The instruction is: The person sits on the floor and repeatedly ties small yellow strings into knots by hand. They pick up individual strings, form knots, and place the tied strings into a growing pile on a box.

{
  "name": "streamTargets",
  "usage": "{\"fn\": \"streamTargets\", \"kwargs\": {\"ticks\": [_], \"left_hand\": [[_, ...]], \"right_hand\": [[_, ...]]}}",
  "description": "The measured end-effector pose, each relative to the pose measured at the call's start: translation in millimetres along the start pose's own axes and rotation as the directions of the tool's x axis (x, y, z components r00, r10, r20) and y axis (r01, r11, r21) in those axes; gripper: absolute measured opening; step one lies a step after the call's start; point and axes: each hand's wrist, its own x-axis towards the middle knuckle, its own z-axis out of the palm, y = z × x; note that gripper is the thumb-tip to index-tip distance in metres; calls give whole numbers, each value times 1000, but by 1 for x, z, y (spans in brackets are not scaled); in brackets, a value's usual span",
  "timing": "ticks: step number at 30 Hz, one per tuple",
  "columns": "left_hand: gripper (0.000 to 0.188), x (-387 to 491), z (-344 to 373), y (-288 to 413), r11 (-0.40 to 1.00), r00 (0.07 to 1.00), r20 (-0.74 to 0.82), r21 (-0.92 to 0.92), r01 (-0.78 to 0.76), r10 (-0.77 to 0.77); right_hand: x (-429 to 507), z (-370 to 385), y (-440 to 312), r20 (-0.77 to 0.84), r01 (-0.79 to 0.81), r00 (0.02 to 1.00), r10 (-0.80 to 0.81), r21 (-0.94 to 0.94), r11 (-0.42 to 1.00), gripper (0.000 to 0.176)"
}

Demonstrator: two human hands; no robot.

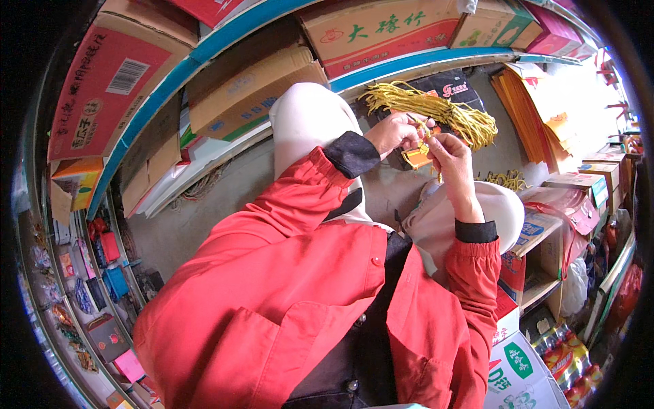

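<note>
My left hand [392, 134] and my right hand [451, 153] meet above the floor beyond my knees. Between their fingertips they pinch a thin yellow cord [425, 130]; its exact shape there is too small to tell. Just past the hands a thick bundle of yellow cords [434, 108] lies across a black printed box [452, 84]. An orange and yellow printed item [416, 155] shows beneath my fingers, partly hidden by them. A smaller heap of yellow cords [503, 180] rests beside my right knee.
Shelves with a blue edge [388, 66] carry cardboard cartons [255, 92] ahead and to the left. A stack of orange sheets [523, 112] stands at the far right. Boxes, a pink bag [577, 217] and packed bottles [567, 358] line my right side. Grey floor [204, 225] shows on the left.
</note>
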Motion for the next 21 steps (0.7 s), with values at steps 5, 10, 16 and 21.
{"fn": "streamTargets", "kwargs": {"ticks": [5,10,16,21], "left_hand": [[30,0,1,-2,992,999,24,119,-27,24],[28,1,-1,-7,991,999,34,128,-41,37],[26,1,-2,-9,963,998,0,261,-65,67],[23,1,-2,-11,959,1000,9,282,-27,26]], "right_hand": [[3,-2,11,-3,18,1000,-18,-128,992,16],[5,1,13,-19,18,1000,-21,-123,992,13],[-1,7,3,-149,72,986,-77,-37,997,16],[3,9,4,-141,123,982,-124,-12,992,13]]}}
